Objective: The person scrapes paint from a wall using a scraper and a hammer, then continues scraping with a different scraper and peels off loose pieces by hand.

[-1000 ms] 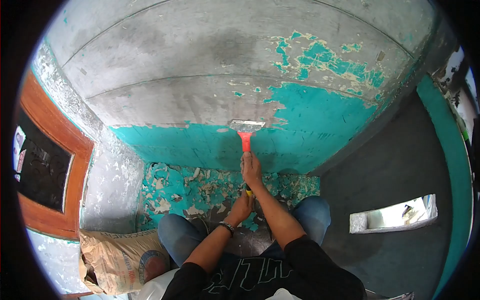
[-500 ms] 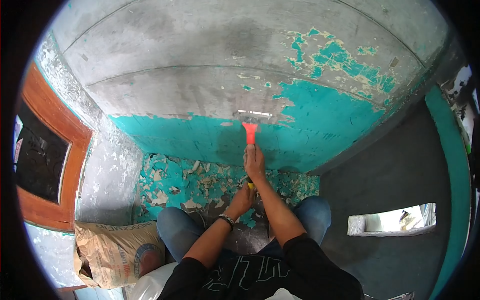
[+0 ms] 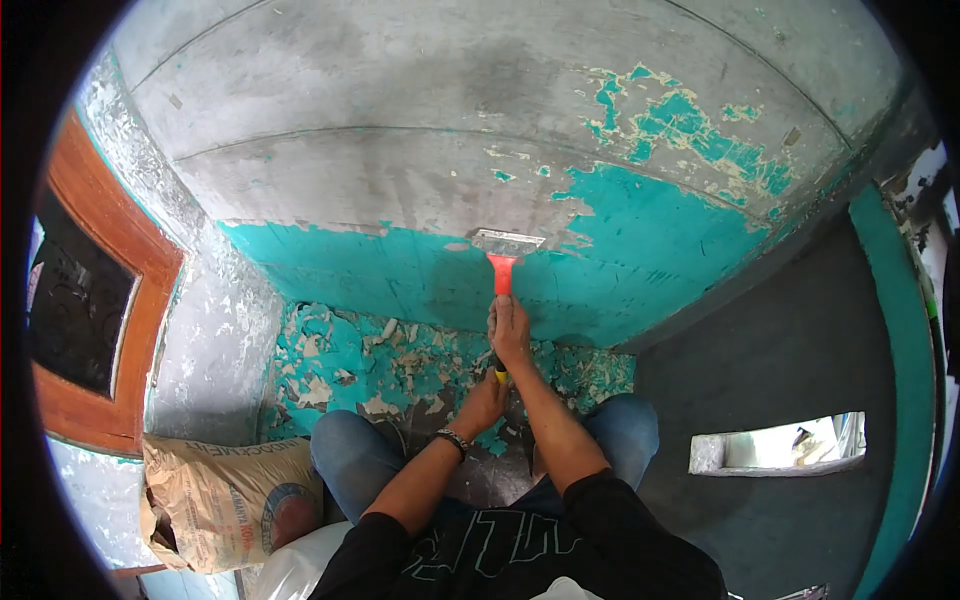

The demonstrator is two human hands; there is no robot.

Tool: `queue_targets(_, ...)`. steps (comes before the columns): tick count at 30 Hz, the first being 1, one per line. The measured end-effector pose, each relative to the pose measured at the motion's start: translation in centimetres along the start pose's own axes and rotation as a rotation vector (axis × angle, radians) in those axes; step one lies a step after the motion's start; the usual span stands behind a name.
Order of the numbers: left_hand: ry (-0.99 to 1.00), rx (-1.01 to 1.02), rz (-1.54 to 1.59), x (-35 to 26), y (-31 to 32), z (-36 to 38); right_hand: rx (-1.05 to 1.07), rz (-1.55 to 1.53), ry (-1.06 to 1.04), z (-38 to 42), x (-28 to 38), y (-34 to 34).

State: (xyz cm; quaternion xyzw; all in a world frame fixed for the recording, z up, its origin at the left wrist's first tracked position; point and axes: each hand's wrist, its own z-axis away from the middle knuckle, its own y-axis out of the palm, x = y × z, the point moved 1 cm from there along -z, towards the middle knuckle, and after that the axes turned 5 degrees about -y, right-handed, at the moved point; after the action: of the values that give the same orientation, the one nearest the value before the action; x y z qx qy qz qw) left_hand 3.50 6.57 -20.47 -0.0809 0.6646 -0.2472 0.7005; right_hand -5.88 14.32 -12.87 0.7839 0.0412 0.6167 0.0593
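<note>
A long-handled paint scraper with a red neck and a wide metal blade is in both my hands. Its blade lies at the wall, at the border between bare grey plaster and the teal paint. My right hand is closed round the upper handle, just below the red part. Lower down, my left hand grips the handle's end, where a bit of yellow and black shows. Flakes of teal and cream paint lie on the floor below the wall.
A brown paper cement sack stands at the left, beside my knee. A wooden-framed door or window is further left. On the right are a dark grey wall and a slot-like opening. Another teal patch remains higher up.
The blade's flat face now shows clearly; earlier it was blurred, with only a bright thin line along its edge. Both hands keep their hold, and the view has shifted slightly.
</note>
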Motion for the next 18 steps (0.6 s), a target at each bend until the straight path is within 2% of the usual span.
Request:
queue_targets(5, -0.060, 0.039, 0.002, -0.6, 0.1, 0.6, -0.005, 0.003, -0.036, 0.2, -0.6, -0.1)
queue_targets(13, -0.028, 0.044, 0.044, -1.4, -0.5, 0.4, 0.006, -0.017, -0.019, -0.3, 0.1, -0.1)
queue_targets(18, 0.011, -0.027, -0.041, -1.2, -0.4, 0.1, 0.030, -0.020, -0.033, -0.6, 0.6, 0.1)
